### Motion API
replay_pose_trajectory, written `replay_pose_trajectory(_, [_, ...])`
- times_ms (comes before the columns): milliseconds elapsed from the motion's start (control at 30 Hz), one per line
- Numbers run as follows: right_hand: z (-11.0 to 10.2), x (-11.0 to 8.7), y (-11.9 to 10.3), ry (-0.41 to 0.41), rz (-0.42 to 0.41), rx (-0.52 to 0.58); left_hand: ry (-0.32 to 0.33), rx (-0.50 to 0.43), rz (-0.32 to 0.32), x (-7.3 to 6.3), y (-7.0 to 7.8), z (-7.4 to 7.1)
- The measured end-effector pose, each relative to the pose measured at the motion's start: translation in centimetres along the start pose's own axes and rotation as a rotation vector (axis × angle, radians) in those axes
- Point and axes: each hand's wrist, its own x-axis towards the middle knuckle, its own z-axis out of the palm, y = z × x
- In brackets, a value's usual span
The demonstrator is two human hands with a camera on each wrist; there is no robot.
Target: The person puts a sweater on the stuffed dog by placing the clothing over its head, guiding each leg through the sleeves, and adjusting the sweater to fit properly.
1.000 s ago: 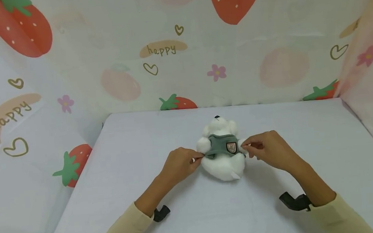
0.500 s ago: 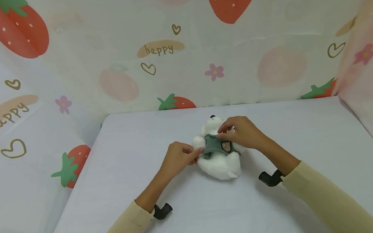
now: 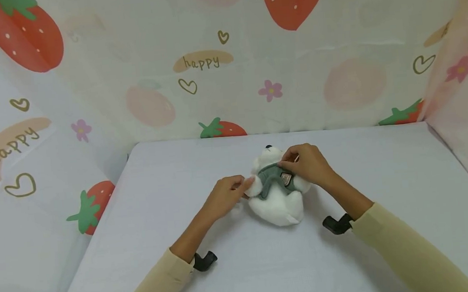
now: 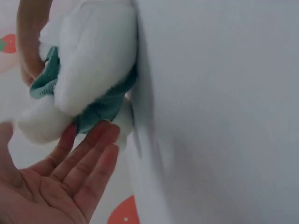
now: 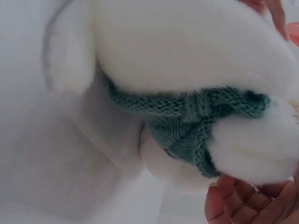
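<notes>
A white plush animal (image 3: 273, 210) with a black nose lies on its back, head toward the far side. It wears a green knitted vest (image 3: 268, 175) with a shield-shaped patch (image 3: 287, 178); the front hem is arched up over the belly. My right hand (image 3: 307, 164) pinches the vest near its neckline. Beside the toy's arm on the left, my left hand (image 3: 224, 195) has its thumb over the paw. Its fingers are extended in the left wrist view, fingertips (image 4: 110, 133) touching the vest's side. In the right wrist view, the knitted edge (image 5: 177, 105) crosses the white fur.
The toy rests on a white-covered table (image 3: 202, 167). Behind stands a curtain (image 3: 301, 58) printed with strawberries, hearts and flowers; similar cloth hangs at both sides. Black wrist-worn pieces (image 3: 337, 225) stick out by the sleeves.
My right hand has moved from the toy's right-side paw up to the neckline, and the vest front has been drawn upward. My left hand has shifted slightly up to the paw.
</notes>
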Motion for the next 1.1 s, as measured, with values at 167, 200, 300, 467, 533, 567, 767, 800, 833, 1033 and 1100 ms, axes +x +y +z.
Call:
replay_pose_trajectory(167, [-1.3,-0.9,0.4,-0.101,0.186,0.126,-0.035,-0.295,-0.176,1.0,-0.5,-0.5])
replay_pose_trajectory(200, [-1.6,-0.9,0.7,-0.152,0.221,0.158,-0.046,-0.316,-0.205,1.3,-0.6,-0.6])
replay_pose_trajectory(300, [-1.8,-0.7,1.4,-0.33,0.288,0.259,-0.102,-0.356,-0.3,2.3,-0.8,-0.8])
replay_pose_trajectory(467, [-0.5,-0.3,2.7,-0.499,0.326,0.382,-0.218,-0.425,-0.406,3.7,-0.9,-0.4])
replay_pose_trajectory(533, [0.0,-0.2,2.8,-0.514,0.34,0.421,-0.236,-0.454,-0.428,4.2,-0.7,-0.1])
replay_pose_trajectory(567, [0.1,-0.2,2.8,-0.516,0.348,0.438,-0.241,-0.468,-0.435,4.4,-0.6,0.0])
replay_pose_trajectory(767, [0.6,0.2,2.2,-0.499,0.366,0.477,-0.187,-0.567,-0.468,5.2,-0.4,0.4])
replay_pose_trajectory(800, [0.7,0.3,2.1,-0.488,0.367,0.476,-0.175,-0.597,-0.465,5.3,-0.5,0.5])
replay_pose_trajectory(833, [0.7,0.3,2.0,-0.477,0.363,0.473,-0.167,-0.627,-0.458,5.3,-0.5,0.5])
replay_pose_trajectory(1033, [0.5,0.4,1.2,-0.339,0.293,0.428,-0.062,-0.632,-0.349,5.3,0.2,0.7])
replay_pose_trajectory(1100, [0.2,0.4,0.8,-0.273,0.238,0.403,0.003,-0.617,-0.287,5.4,0.7,0.6])
